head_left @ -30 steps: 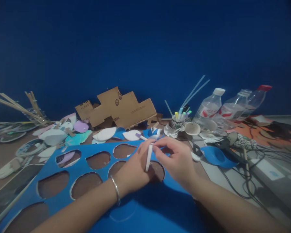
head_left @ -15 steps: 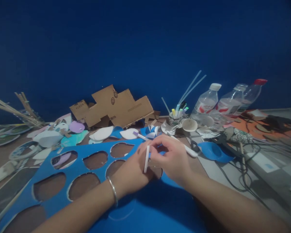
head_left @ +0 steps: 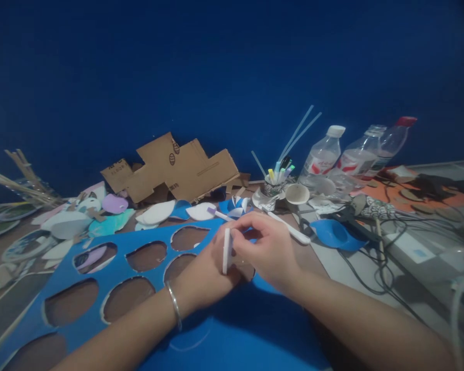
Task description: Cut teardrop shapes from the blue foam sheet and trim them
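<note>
My left hand and my right hand meet over a blue sheet with several round holes cut out of it. Between them stands a short white stick, nearly upright. The left hand's fingers are curled around its lower part, and the right hand's thumb and fingers pinch its top. A silver bangle sits on my left wrist.
Cardboard pieces lean on the blue wall. Cut paper shapes lie at the left, with wooden sticks beyond. At the right are a cup of pens and straws, three plastic bottles, a blue dish and cables.
The view has shifted, so everything slid slightly left and up. The hands stayed together on the white stick, which now stands a little more upright.
</note>
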A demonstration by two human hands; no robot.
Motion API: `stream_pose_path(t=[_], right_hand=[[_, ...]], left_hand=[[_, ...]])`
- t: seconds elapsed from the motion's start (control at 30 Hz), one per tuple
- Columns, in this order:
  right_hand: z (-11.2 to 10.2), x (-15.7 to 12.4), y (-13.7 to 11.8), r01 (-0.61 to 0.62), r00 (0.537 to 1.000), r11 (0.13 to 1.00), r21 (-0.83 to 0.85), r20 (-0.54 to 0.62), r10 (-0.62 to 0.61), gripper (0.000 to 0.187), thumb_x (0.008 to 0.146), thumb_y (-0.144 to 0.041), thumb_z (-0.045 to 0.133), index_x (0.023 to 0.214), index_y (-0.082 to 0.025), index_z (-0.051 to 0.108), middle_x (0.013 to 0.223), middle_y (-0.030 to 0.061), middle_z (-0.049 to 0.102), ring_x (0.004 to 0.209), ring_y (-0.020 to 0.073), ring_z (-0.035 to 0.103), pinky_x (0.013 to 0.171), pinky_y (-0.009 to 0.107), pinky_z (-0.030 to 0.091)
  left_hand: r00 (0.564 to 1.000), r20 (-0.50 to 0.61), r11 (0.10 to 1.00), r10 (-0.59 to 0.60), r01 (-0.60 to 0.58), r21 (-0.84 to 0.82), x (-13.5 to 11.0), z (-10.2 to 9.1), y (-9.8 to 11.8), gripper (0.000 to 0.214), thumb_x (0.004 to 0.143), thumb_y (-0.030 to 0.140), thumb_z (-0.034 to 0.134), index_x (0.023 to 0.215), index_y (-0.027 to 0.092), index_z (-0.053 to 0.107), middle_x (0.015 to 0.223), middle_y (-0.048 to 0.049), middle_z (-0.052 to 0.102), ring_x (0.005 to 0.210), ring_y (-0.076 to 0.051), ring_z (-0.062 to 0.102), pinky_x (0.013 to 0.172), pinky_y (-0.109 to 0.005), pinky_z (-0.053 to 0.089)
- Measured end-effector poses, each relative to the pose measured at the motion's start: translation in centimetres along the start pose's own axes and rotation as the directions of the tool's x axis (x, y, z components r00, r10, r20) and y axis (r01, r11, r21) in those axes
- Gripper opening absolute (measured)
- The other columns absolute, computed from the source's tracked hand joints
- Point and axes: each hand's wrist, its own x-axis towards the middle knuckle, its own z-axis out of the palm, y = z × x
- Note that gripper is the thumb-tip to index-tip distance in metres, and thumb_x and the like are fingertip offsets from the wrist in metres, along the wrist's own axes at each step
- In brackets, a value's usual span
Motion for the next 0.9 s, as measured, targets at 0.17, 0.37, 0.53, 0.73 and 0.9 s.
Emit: stream_pose_path(t=[0.17, 0.37, 0.53, 0.73, 0.9], right_hand=[[0.2, -0.1, 0.3, 0.015, 1.0, 1.0, -0.009, -0.013, -0.016, 0.017, 0.064, -0.005, 0.055, 0.063, -0.02, 0.061, 0.065, -0.0029, 0.064, 0.061, 0.0108, 0.058, 0.052, 0.02, 0.048], [0.4, -0.3, 0.5, 0.014, 0.999, 1.0, -0.009, -0.031, -0.014, 0.015, 0.066, -0.007, 0.053, 0.063, -0.021, 0.059, 0.066, -0.0033, 0.063, 0.06, 0.0105, 0.057, 0.055, 0.021, 0.047], [0.7, -0.4, 0.5, -0.029, 0.999, 0.999, 0.014, -0.039, 0.03, 0.015, 0.064, -0.007, 0.051, 0.061, -0.02, 0.056, 0.066, -0.0019, 0.063, 0.06, 0.0112, 0.057, 0.056, 0.022, 0.048], [0.8, -0.2, 0.4, -0.066, 0.995, 0.998, 0.003, -0.069, 0.066, 0.011, 0.064, -0.009, 0.052, 0.062, -0.019, 0.055, 0.06, -0.0039, 0.058, 0.056, 0.0092, 0.053, 0.052, 0.019, 0.044], [0.8, -0.2, 0.6, -0.052, 0.995, 0.999, -0.005, -0.084, 0.051, 0.011, 0.064, -0.008, 0.052, 0.063, -0.019, 0.054, 0.06, -0.005, 0.055, 0.054, 0.0078, 0.051, 0.05, 0.018, 0.043]], left_hand=[[0.985, 0.05, 0.905, 0.167, -0.173, 0.39, 0.3, 0.3, 0.8, 0.042, 0.07, 0.01, 0.056, 0.11, 0.023, 0.051, 0.111, -0.0048, 0.056, 0.106, -0.026, 0.05, 0.094, -0.038, 0.038], [0.976, 0.033, 0.858, 0.216, -0.206, 0.47, 0.4, 0.5, 0.9, 0.05, 0.07, 0.008, 0.056, 0.117, 0.024, 0.047, 0.117, -0.0058, 0.052, 0.108, -0.025, 0.049, 0.093, -0.036, 0.039], [0.981, 0.039, 0.884, 0.192, -0.19, 0.428, 0.4, 0.7, 0.4, 0.049, 0.071, 0.009, 0.056, 0.117, 0.023, 0.046, 0.123, -0.0066, 0.049, 0.105, -0.025, 0.05, 0.093, -0.035, 0.04], [0.998, 0.051, 0.957, 0.027, -0.041, 0.288, 0.0, 0.7, 0.0, 0.036, 0.075, 0.014, 0.056, 0.109, 0.021, 0.047, 0.102, -0.0041, 0.06, 0.089, -0.02, 0.057, 0.08, -0.032, 0.047], [1.0, -0.021, 0.985, -0.002, 0.006, 0.171, -0.4, 1.0, 0.0, 0.043, 0.075, 0.015, 0.055, 0.116, 0.022, 0.046, 0.103, -0.0026, 0.061, 0.086, -0.017, 0.058, 0.073, -0.028, 0.049]])
